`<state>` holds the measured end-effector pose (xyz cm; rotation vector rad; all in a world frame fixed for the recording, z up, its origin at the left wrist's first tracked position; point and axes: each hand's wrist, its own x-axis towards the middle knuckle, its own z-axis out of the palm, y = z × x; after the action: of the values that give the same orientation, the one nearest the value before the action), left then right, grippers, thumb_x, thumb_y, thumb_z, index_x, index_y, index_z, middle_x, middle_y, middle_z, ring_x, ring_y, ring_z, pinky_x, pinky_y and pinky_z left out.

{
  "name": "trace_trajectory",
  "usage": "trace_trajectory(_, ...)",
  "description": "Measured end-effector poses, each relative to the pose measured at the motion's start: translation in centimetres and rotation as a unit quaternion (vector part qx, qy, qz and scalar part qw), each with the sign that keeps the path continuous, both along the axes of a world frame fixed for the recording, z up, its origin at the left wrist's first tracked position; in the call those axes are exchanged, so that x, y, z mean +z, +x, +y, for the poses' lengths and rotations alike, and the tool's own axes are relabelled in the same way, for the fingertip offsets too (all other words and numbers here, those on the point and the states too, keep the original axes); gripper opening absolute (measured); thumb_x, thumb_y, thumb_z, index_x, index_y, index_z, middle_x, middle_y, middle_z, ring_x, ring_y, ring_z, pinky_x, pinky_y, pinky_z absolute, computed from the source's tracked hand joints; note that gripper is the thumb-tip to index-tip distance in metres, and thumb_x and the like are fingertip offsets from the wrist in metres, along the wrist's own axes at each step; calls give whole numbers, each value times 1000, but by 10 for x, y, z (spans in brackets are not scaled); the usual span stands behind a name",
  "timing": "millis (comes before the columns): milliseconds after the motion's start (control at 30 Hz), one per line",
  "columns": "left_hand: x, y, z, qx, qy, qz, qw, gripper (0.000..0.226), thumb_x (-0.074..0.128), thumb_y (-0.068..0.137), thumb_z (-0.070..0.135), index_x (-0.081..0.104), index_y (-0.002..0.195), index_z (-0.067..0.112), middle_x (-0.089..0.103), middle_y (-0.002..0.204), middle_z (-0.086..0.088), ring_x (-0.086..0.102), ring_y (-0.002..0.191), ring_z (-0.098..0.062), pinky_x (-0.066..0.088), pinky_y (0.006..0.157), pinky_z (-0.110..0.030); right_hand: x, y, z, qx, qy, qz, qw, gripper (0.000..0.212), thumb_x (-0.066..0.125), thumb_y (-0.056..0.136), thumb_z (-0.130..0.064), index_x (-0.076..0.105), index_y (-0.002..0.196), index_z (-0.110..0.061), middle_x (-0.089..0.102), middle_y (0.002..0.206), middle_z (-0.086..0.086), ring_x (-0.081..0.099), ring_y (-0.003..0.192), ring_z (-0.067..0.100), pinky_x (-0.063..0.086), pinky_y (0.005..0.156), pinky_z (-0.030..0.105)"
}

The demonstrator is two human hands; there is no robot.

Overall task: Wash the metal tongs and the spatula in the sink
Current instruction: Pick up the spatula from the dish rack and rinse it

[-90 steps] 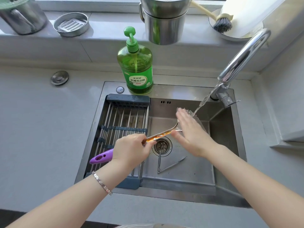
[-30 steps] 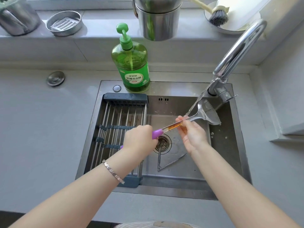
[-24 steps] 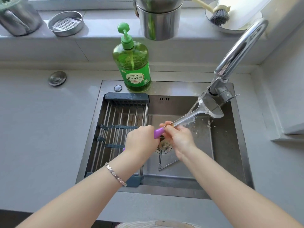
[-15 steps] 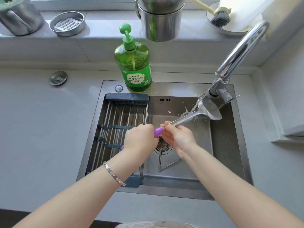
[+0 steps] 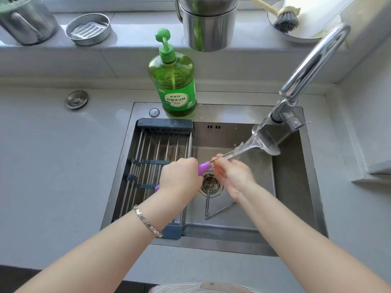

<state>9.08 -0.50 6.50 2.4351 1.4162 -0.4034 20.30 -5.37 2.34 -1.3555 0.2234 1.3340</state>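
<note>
Steel spatula (image 5: 264, 142) rinsing under the tap (image 5: 313, 64) above the sink (image 5: 232, 114), left hand (image 5: 179, 176) gripping its purple handle, right hand (image 5: 232, 176) pinching its shaft; next, probably, lifting the tongs (image 5: 218, 210) off the sink floor.

Two hands were counted: one left hand (image 5: 179, 176) and one right hand (image 5: 232, 176). There was one spatula (image 5: 264, 142) and one pair of tongs (image 5: 221, 210). One sink (image 5: 222, 112) was there (with a single drain (image 5: 210, 183)), along with one faucet (image 5: 313, 62), one green soap bottle (image 5: 173, 85), one rack (image 5: 165, 124), one brush (image 5: 285, 20), one bracelet (image 5: 148, 222) and one round tin (image 5: 87, 28).
</note>
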Motion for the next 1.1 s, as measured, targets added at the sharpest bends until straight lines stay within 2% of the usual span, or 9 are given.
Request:
trace_trajectory(100, 0, 1, 0, -9, 4, 9, 1000, 21, 48, 93, 28, 60, 102, 15, 66, 94, -5, 65, 85, -27, 49, 74, -31, 3, -3, -2, 44, 1, -11, 999, 19, 62, 82, 6, 60, 73, -11, 65, 53, -6, 59, 43, 0, 49, 50, 14)
trace_trajectory(233, 4, 4, 3, -16, 12, 13, 1000, 19, 47, 94, 27, 58, 100, 13, 62, 89, -4, 64, 84, -26, 49, 74, -31, -1, 23, 1, -50, 2, 20, 999, 18, 59, 84, 5, 57, 72, -7, 62, 52, -1, 59, 44, 4, 50, 47, 14)
trace_trajectory(367, 7, 9, 0, -42, 21, 31, 998, 19, 48, 93, 25, 58, 103, 13, 63, 97, -5, 62, 89, -27, 43, 73, -31, 0, -2, -3, 38, -4, -11, 999, 18, 59, 85, 4, 56, 75, -10, 61, 67, 1, 59, 61, 9, 51, 62, 20)
trace_trajectory(500, 8, 8, 1, -45, 15, 42, 998, 18, 47, 94, 25, 57, 100, 12, 55, 84, -3, 60, 82, -25, 43, 70, -30, -4, 27, -3, -38, -14, 43, 998, 17, 59, 84, 5, 57, 73, -8, 63, 48, -2, 60, 43, 5, 51, 45, 15)
trace_trajectory(567, 7, 7, 0, -42, 10, 42, 998, 18, 47, 95, 25, 58, 99, 12, 54, 82, -2, 62, 82, -25, 45, 70, -30, -8, 29, -3, -60, -27, 33, 997, 17, 58, 85, 3, 55, 72, -8, 62, 53, 1, 59, 47, 7, 51, 47, 17)
trace_trajectory(667, 5, 8, -2, -45, 11, 45, 998, 21, 45, 96, 28, 58, 98, 12, 58, 85, -4, 62, 82, -26, 43, 69, -29, -6, 3, -3, 36, -35, -2, 999, 17, 60, 86, 0, 54, 73, -9, 58, 66, 3, 59, 55, 9, 51, 61, 20)
trace_trajectory(800, 3, 2, 3, -28, -5, 36, 999, 23, 45, 95, 33, 57, 94, 13, 61, 83, -3, 64, 80, -26, 50, 72, -31, -7, 19, -2, 9, -41, 7, 999, 16, 59, 84, 2, 56, 72, -7, 60, 64, 2, 58, 60, 10, 51, 53, 18)
trace_trajectory(900, 1, -7, 6, -14, -46, 22, 999, 32, 45, 94, 42, 56, 85, 13, 52, 67, 1, 58, 66, -23, 48, 64, -29, -13, 50, -4, -79, -47, 29, 995, 17, 53, 87, 3, 55, 75, -8, 61, 65, 3, 56, 66, 12, 52, 54, 19)
trace_trajectory(1100, 0, -17, 5, 14, -243, -44, 969, 30, 58, 88, 45, 48, 102, 20, 52, 78, 5, 58, 53, -12, 52, 50, -22, -14, 48, -13, -127, -31, 55, 990, 18, 56, 90, -3, 53, 73, -7, 56, 75, 6, 54, 69, 12, 54, 53, 17)
